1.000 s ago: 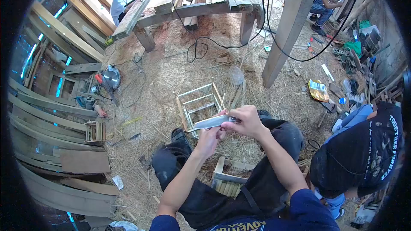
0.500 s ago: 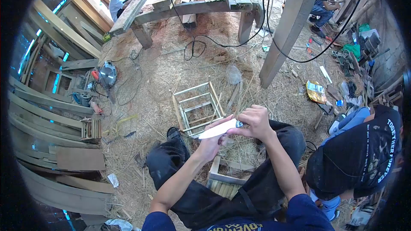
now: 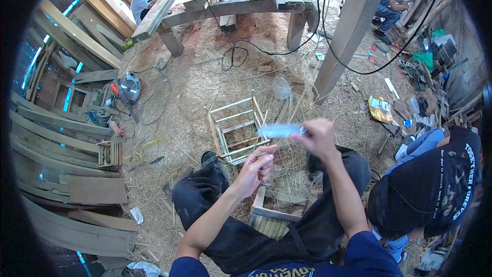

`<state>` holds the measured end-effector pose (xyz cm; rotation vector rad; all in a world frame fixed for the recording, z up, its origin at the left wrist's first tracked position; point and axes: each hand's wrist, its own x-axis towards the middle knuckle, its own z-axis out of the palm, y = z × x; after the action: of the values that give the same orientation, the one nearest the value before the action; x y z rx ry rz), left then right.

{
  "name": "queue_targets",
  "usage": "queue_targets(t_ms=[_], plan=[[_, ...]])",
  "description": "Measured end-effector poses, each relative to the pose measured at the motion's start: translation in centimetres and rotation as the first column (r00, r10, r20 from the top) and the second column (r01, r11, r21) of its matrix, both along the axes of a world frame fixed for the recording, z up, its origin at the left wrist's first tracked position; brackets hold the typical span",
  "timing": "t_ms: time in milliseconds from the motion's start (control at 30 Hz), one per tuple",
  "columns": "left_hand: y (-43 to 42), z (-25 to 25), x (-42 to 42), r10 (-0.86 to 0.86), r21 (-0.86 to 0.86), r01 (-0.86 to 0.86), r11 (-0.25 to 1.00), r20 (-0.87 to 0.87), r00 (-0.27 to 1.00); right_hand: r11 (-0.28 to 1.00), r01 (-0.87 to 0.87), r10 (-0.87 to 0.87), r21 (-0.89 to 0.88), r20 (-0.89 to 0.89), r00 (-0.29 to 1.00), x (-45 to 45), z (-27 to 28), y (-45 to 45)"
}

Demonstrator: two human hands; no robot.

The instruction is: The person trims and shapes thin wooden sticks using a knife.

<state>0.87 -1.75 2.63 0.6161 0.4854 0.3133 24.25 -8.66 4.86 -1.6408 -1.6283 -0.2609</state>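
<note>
My right hand (image 3: pixel 319 138) is closed round the handle of a knife (image 3: pixel 281 130), whose wide pale blade is blurred and points left. Below and left of the blade, my left hand (image 3: pixel 254 171) has its fingers curled together, pinching something too small to make out. Blade and left hand are apart. Beyond the hands a light wooden frame (image 3: pixel 219 133) lies on the straw-strewn floor. Between my legs stands a small wooden piece with slats (image 3: pixel 270 226).
A co-worker in a black shirt (image 3: pixel 425 190) is close on the right. A wooden post (image 3: pixel 351 36) and hanging black cable stand ahead, with a workbench (image 3: pixel 220 7) behind. A circular saw (image 3: pixel 129 89) lies left. Two people are farther back.
The knife and my right hand have moved up and to the right, away from my left hand. My left hand has come slightly lower, its curled fingers now in fuller view.
</note>
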Motion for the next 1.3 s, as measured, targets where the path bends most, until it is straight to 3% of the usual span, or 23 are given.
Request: queue_targets(t_ms=[100, 200, 300, 433, 500, 567, 633, 667, 767, 933, 1033, 1167, 1200, 1300], plan=[[0.4, -1.0, -0.6, 0.019, -0.012, -0.018, 1.0, 0.039, 0.999, 0.97, -0.238, 0.237, -0.052, -0.027, 0.971, -3.0, -0.9, 0.8], [0.2, 1.1, -0.1, 0.106, 0.002, -0.106, 0.994, -0.005, 0.994, 0.995, -0.102, 0.102, 0.002, 0.005, 0.995, -1.6, -0.1, 1.7], [0.3, 1.4, -0.2, 0.06, 0.045, -0.059, 0.997, -0.012, 0.998, 0.996, 0.088, -0.09, -0.019, -0.106, 0.99, -0.4, 0.0, 1.9], [0.6, -0.5, -0.3, 0.05, 0.027, -0.048, 0.998, -0.046, 0.998, 0.977, -0.204, 0.203, -0.069, -0.019, 0.979, -3.6, -0.3, 1.4], [0.7, -0.6, -0.4, 0.053, 0.007, -0.053, 0.999, -0.036, 0.998, 0.99, -0.139, 0.139, 0.004, 0.046, 0.989, -2.4, -0.7, 1.7], [0.2, 1.0, -0.5, 0.0, 0.017, 0.0, 1.0, -0.009, 1.0, 0.999, 0.035, -0.038, -0.033, -0.087, 0.996, -0.6, -1.1, 1.9], [-0.5, 1.0, -1.0, -0.095, 0.002, 0.095, 0.995, 0.012, 0.995, 0.995, 0.067, -0.072, -0.07, -0.066, 0.995, 0.6, -1.1, 1.6], [-0.8, 1.1, -1.0, -0.044, -0.067, 0.049, 0.997, 0.071, 0.997, 0.992, 0.084, -0.089, -0.091, -0.056, 0.994, 0.8, -1.2, 1.5], [0.3, -1.0, -0.3, 0.07, 0.272, -0.052, 0.961, -0.056, 0.996, 0.979, -0.194, 0.193, -0.066, -0.021, 0.981, -3.0, -0.9, 0.8], [-0.1, 0.8, 0.0, 0.004, 0.275, 0.014, 0.961, -0.066, 0.998, 0.991, 0.059, -0.095, -0.119, -0.319, 0.943, -0.9, 0.2, 1.3], [-0.5, 0.9, 0.4, 0.008, 0.105, -0.011, 0.994, 0.027, 1.0, 0.988, -0.051, 0.015, -0.144, -0.239, 0.971, -1.5, 1.1, 0.5], [0.4, -1.5, 0.5, 0.003, 0.261, 0.016, 0.965, -0.073, 0.997, 0.936, -0.286, 0.154, -0.207, -0.491, 0.857, -2.9, 0.5, 0.5], [0.2, -1.4, 0.6, 0.013, 0.243, 0.001, 0.97, -0.059, 0.998, 0.918, -0.334, 0.171, -0.215, -0.546, 0.82, -2.9, 0.4, 0.4], [-0.1, -0.1, 1.0, 0.053, 0.312, -0.013, 0.95, -0.121, 0.991, 0.892, -0.404, 0.049, -0.203, -0.845, 0.532, -2.0, 0.7, 0.7]])
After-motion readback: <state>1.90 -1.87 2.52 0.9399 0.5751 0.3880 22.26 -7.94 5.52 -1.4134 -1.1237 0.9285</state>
